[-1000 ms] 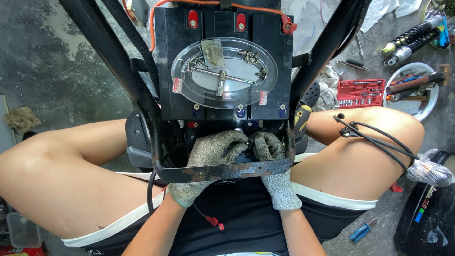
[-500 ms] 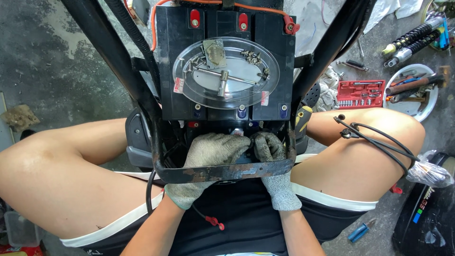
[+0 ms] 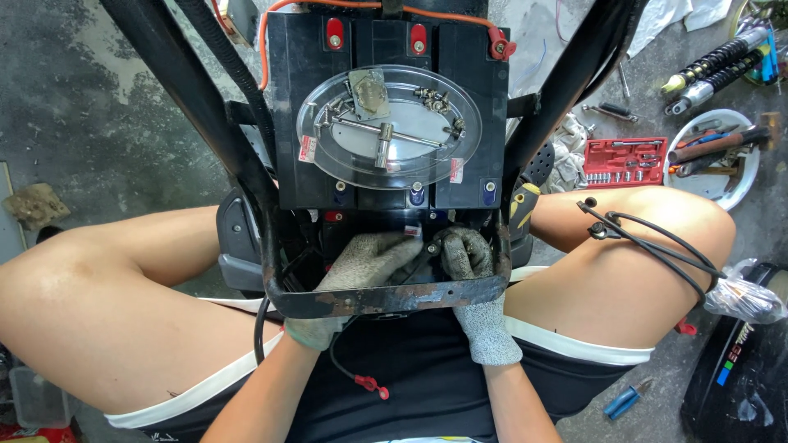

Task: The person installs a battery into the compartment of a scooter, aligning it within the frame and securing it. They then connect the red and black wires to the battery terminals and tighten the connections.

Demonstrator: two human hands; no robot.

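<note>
Nearest, at 6 o'clock: one black cable with a red terminal cap [image 3: 371, 383], lying loose on the person's dark shorts.

Left hand [image 3: 361, 267], grey knit glove: reaches over the rusted black frame bar [image 3: 386, 297] into the bay behind it, fingers extended and close together, resting on dark wiring; whether it pinches anything cannot be told, since the fingertips are in shadow.

Right hand [image 3: 468, 254], grey knit glove: fingers curled together around a small dark connector [image 3: 432, 247], touching the left fingertips at centre.

One yellow-and-black screwdriver handle [image 3: 522, 201], at 3 o'clock of the hands, wedged beside the frame.

One bundle of black cords [image 3: 648, 246] draped over the right thigh, ending in a clear plastic bag [image 3: 743, 299].

One blue-handled tool [image 3: 622, 401] on the floor at 5 o'clock.

Beyond the hands, at 12 o'clock: black battery pack [image 3: 386, 115] standing between two black frame tubes; three red terminal caps along its far edge, one orange wire [image 3: 271, 33] looping over its left corner.

On the pack: one clear oval tray [image 3: 328, 156], holding one T-shaped socket wrench [image 3: 386, 139], one small grey plate [image 3: 369, 84] and a scatter of loose screws, probably a dozen or so, too small to count.

Far, at 2 o'clock on the concrete floor: one red socket case [image 3: 628, 160], open; one white bowl [image 3: 739, 193] of hand tools; two coil shock absorbers [image 3: 718, 57]; one heap of pale rags [image 3: 566, 139].
</note>
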